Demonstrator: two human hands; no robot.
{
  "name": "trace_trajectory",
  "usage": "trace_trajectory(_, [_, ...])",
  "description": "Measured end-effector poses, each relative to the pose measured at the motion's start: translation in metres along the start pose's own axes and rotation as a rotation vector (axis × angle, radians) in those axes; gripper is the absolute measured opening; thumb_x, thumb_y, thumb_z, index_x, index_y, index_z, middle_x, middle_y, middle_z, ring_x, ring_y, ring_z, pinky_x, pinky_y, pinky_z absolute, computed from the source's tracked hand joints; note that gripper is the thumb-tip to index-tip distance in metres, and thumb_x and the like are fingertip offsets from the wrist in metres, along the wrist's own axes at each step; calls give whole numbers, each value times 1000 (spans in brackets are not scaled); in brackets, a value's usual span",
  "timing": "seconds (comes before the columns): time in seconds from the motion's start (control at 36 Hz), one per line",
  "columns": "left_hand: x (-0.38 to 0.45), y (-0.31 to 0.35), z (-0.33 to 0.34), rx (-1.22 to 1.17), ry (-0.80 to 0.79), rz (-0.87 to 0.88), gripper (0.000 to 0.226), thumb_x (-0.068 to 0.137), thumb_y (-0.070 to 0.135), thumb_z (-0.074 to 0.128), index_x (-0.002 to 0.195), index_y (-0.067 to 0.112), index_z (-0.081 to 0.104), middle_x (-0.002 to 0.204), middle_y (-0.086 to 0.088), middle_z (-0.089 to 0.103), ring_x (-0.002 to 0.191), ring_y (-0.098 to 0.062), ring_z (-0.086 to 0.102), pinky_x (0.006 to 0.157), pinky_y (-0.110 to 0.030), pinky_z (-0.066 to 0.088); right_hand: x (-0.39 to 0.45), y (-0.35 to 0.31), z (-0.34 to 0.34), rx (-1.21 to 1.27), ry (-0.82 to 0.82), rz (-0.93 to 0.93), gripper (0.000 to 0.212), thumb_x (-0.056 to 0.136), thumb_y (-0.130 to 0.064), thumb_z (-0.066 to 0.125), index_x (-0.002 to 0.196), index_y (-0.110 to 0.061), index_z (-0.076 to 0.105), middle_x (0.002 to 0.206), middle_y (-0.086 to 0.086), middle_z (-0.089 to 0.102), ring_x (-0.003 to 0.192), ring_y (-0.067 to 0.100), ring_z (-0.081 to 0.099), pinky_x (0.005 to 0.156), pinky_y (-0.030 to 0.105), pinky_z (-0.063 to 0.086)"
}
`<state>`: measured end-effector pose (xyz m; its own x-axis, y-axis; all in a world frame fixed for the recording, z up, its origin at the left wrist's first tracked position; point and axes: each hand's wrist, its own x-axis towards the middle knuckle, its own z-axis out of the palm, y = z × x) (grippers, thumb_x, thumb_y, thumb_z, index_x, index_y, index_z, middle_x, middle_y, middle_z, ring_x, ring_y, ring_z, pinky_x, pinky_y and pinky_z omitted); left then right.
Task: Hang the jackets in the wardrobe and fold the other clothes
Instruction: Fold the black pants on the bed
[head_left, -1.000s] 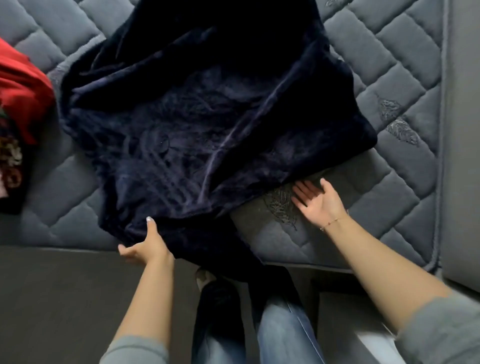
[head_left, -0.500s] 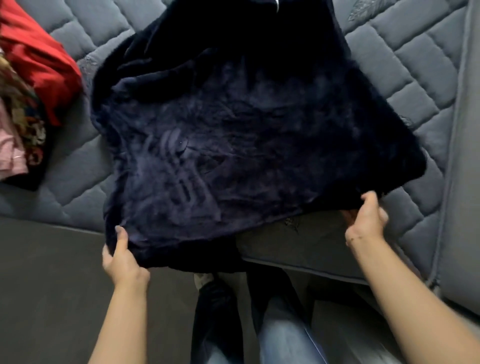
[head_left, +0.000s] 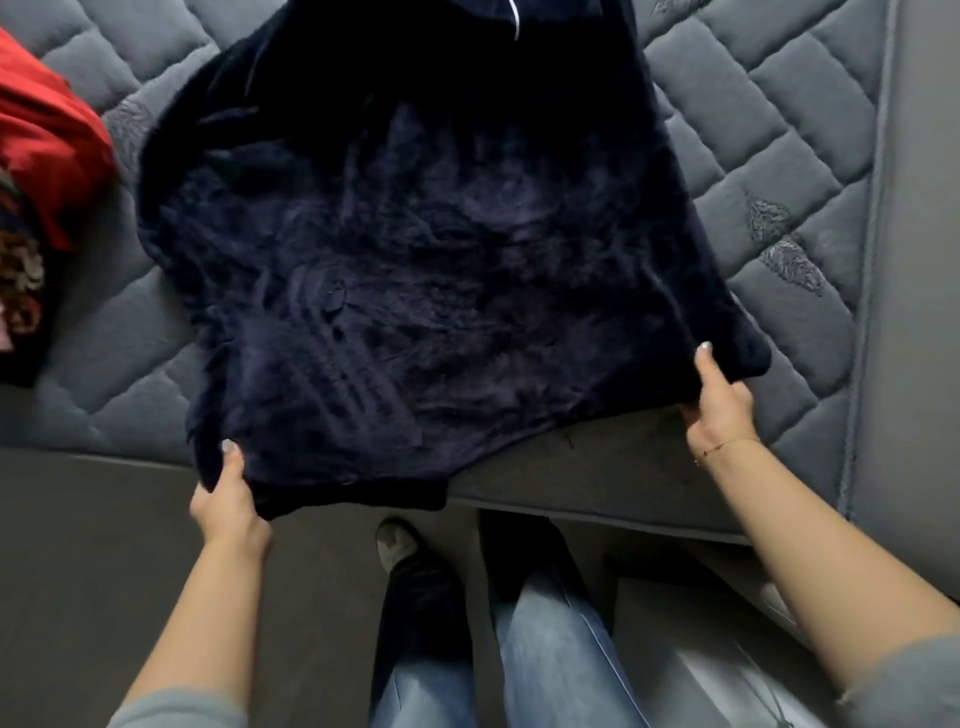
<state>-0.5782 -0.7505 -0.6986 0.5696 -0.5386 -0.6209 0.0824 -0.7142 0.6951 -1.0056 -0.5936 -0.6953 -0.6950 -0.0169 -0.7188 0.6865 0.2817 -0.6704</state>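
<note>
A dark navy plush garment (head_left: 426, 260) lies spread over the grey quilted mattress (head_left: 789, 171), its near hem hanging a little past the mattress edge. My left hand (head_left: 226, 499) grips the garment's near left corner, thumb on top. My right hand (head_left: 719, 400) grips the near right corner, thumb on top and fingers underneath. A button shows near the garment's middle. A white cord or tag shows at its far end near the top of the frame.
A pile of clothes with a red garment (head_left: 47, 140) on top sits at the left edge of the mattress. My legs in blue jeans (head_left: 545, 654) stand against the bed. A pale surface (head_left: 727, 670) lies low on the right.
My right hand went from lying open on the mattress to gripping the garment's right corner. My left hand shifted along the hem. The garment now lies flatter and wider.
</note>
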Motion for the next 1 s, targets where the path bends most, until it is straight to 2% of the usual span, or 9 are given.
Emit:
trace_trajectory(0.11, [-5, -3, -4, -35, 97, -30, 42, 93, 38, 62, 130, 18, 57, 113, 0, 61, 101, -19, 61, 86, -38, 51, -2, 10, -22, -24, 120, 18, 55, 93, -38, 60, 140, -15, 43, 133, 2, 55, 111, 19, 58, 97, 42, 50])
trace_trajectory(0.33, [-2, -11, -18, 10, 161, -58, 47, 92, 40, 61, 132, 16, 55, 124, -2, 60, 101, -15, 58, 88, -32, 50, -10, 20, -30, 150, 28, 168, 44, 94, -24, 61, 136, -18, 50, 134, 6, 57, 116, 23, 57, 92, 38, 52])
trace_trajectory(0.44, [4, -18, -29, 12, -64, -140, 42, 92, 33, 64, 130, 18, 56, 127, -2, 61, 109, -19, 60, 93, -36, 49, -16, 24, -36, 273, -112, 311, 36, 90, -29, 65, 124, -20, 59, 121, 4, 63, 106, 20, 61, 78, 33, 55])
trace_trajectory(0.56, [2, -33, -44, 191, -321, -309, 57, 87, 36, 68, 137, 16, 50, 132, -1, 59, 122, -20, 53, 101, -32, 39, -26, 46, -39, 147, -263, 328, 31, 92, -25, 61, 123, -23, 57, 118, 2, 62, 109, 20, 57, 91, 37, 49])
trace_trajectory(0.64, [-1, -46, -53, 345, -363, -351, 71, 81, 41, 72, 139, 9, 46, 130, -1, 57, 122, -18, 49, 105, -33, 30, -37, 59, -37, 39, -304, 324, 21, 94, -30, 56, 113, -21, 59, 115, 2, 62, 104, 18, 58, 95, 38, 46])
trace_trajectory(0.75, [-3, -44, -65, 426, -350, -339, 81, 76, 47, 75, 138, 3, 45, 131, -7, 57, 121, -23, 53, 110, -38, 35, -44, 61, -30, 42, -173, 246, 19, 95, -26, 57, 113, -18, 58, 110, 3, 63, 91, 16, 62, 73, 29, 51])
trace_trajectory(0.86, [-12, -28, -76, 493, -314, -194, 61, 74, 47, 78, 122, 12, 61, 110, -3, 68, 97, -17, 64, 88, -34, 48, -55, 52, -15, -10, 37, 138, 43, 89, -20, 63, 127, -8, 47, 100, 5, 63, 71, 15, 61, 57, 26, 48])
trace_trajectory(0.92, [-13, -15, -75, 431, -330, -254, 47, 77, 38, 76, 113, 11, 65, 100, -5, 72, 89, -21, 68, 77, -33, 52, -64, 43, -7, -56, 136, 27, 43, 86, -21, 65, 121, -11, 42, 107, 6, 58, 71, 15, 61, 53, 25, 48])
trace_trajectory(1.0, [-16, 14, -69, 274, -504, -500, 28, 82, 26, 64, 105, 11, 68, 88, -9, 73, 75, -26, 70, 71, -36, 49, -81, 24, 4, -26, 163, -90, 42, 83, -24, 68, 114, -17, 41, 106, 1, 58, 77, 14, 63, 53, 25, 52])
